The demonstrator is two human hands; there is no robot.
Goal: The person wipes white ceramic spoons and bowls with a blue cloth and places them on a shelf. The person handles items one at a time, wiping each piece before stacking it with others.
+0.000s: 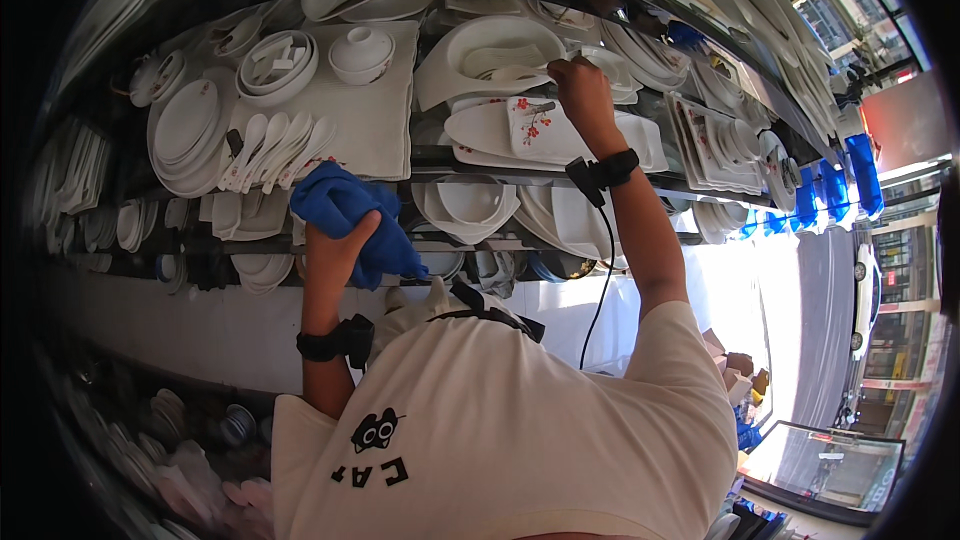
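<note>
Head view | upper centre: your right hand [580,90] pinches a white spoon [520,72] | left hand [335,245] clutches blue cloth [350,210]; lift slowly, mind stacked plates [185,130].

The scene is being viewed by a single head-worn fisheye camera, which is being aimed forward and down past the person's chest toward glass shelves [470,168] of white crockery. The shelving is being seen from close range, within arm's reach, its straight edges being bent toward the rim. The street side is being caught at the right edge. No second view is being provided, so nothing is being shared.
</note>
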